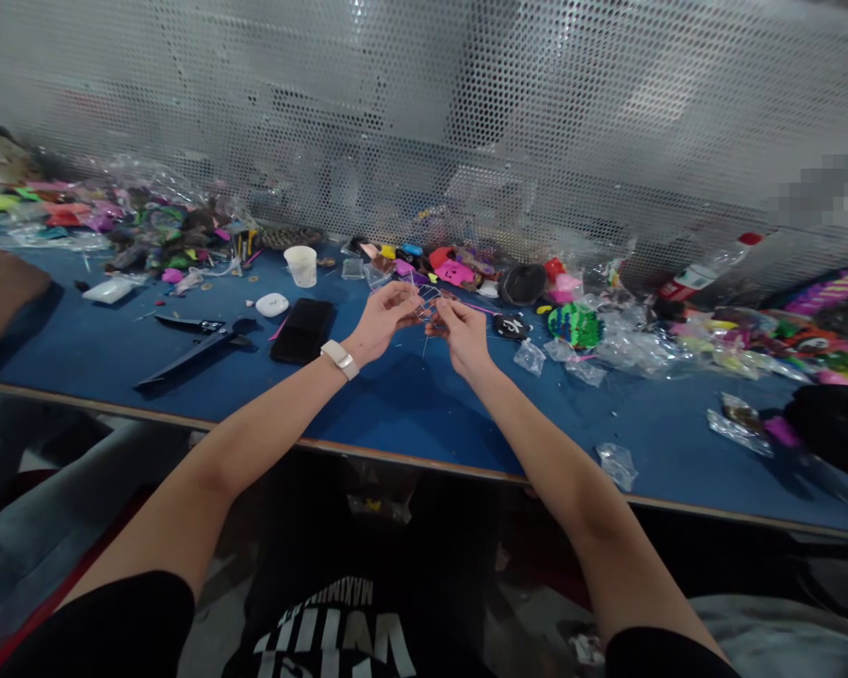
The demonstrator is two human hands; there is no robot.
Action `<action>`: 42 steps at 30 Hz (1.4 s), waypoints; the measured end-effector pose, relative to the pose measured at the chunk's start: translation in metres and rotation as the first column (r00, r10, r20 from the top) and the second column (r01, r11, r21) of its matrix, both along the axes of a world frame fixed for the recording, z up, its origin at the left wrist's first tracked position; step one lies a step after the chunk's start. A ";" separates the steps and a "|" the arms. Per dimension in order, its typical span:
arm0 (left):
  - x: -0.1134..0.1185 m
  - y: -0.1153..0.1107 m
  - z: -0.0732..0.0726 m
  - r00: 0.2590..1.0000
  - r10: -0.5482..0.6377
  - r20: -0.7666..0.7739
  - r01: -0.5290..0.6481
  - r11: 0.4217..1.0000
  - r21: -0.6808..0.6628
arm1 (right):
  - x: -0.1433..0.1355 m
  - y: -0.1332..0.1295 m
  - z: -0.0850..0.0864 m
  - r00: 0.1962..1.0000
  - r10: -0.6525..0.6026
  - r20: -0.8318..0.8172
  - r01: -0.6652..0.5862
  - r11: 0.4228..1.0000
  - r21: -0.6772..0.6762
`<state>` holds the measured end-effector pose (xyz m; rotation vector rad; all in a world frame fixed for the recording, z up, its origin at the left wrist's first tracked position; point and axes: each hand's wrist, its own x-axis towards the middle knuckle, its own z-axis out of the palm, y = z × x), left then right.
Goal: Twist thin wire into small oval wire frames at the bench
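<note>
Between my two hands is a small frame of thin bent wire [428, 299], held above the blue table. My left hand [383, 318], with a pale watch band [340, 360] at the wrist, pinches the frame's left side. On its right side, the fingertips of my right hand [462, 331] are closed on the wire. A thin wire end points down below the fingers. Just left of my left hand lies a black phone [302, 330]. To the right of my right hand is a small black piece with white marks [513, 327].
Pliers-like black cutters [202, 348], a white earbud case [272, 304] and a paper cup [301, 267] stand to the left. Colourful clay pieces and plastic bags [643, 344] line the back. A bottle [707, 268] leans at right. Another person's arm [4, 292] rests at far left.
</note>
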<state>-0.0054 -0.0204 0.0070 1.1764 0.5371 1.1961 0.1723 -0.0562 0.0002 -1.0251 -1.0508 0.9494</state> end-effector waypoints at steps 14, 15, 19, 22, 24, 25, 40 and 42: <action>0.004 -0.001 0.000 0.930 0.321 -0.176 -0.294 0.941 0.165 | -0.013 -0.028 0.010 0.738 -0.378 0.560 0.136 0.895 0.425; 0.004 -0.002 0.000 0.926 0.330 -0.183 -0.304 0.939 0.159 | -0.014 -0.028 0.010 0.730 -0.384 0.566 0.135 0.892 0.432; 0.004 -0.003 0.000 0.916 0.349 -0.198 -0.328 0.935 0.133 | -0.015 -0.028 0.010 0.718 -0.393 0.575 0.130 0.887 0.443; 0.002 -0.002 0.001 0.931 0.310 -0.190 -0.298 0.950 0.090 | -0.015 -0.028 0.012 0.717 -0.379 0.585 0.138 0.900 0.414; 0.001 0.000 0.001 0.949 0.265 -0.169 -0.261 0.964 0.044 | -0.014 -0.028 0.013 0.732 -0.353 0.582 0.143 0.916 0.375; 0.000 0.001 0.001 0.955 0.248 -0.161 -0.246 0.969 0.030 | -0.014 -0.029 0.013 0.747 -0.337 0.573 0.145 0.924 0.354; -0.004 0.006 0.001 0.916 0.323 -0.239 -0.312 0.947 0.081 | -0.010 -0.025 0.013 0.859 -0.248 0.447 0.152 0.959 0.239; -0.006 0.008 0.002 0.895 0.356 -0.267 -0.326 0.933 0.152 | -0.009 -0.021 0.009 0.898 -0.214 0.384 0.147 0.970 0.196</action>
